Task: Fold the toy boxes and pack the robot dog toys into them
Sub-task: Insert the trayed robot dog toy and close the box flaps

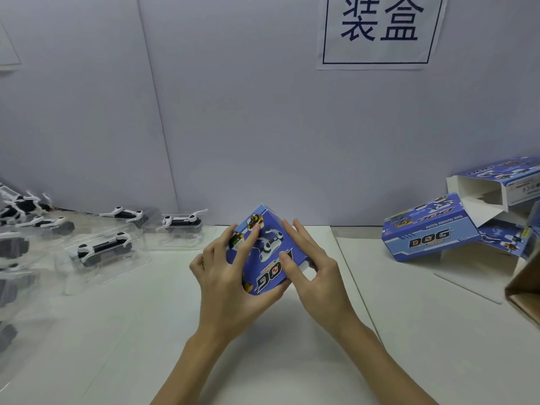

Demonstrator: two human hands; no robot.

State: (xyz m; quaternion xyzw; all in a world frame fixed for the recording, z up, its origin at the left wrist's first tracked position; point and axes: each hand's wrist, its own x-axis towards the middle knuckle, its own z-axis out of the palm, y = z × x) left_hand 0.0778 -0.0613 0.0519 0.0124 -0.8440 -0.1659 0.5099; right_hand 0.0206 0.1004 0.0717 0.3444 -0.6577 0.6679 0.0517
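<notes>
I hold a blue toy box (267, 252) printed with a robot dog and "DOG" lettering above the middle of the white table (263, 346). My left hand (225, 276) grips its left side, thumb under the near corner and a finger laid across the printed face. My right hand (309, 267) pinches the box's right end, thumb on the face and fingers behind. Several black-and-white robot dog toys (102, 248) lie in clear plastic trays on the left of the table.
More blue toy boxes (426, 232) lie stacked at the right; one (493, 185) shows its open white inside. A brown cardboard carton (526, 287) juts in at the right edge. A white partition wall with a paper sign (380, 30) stands behind.
</notes>
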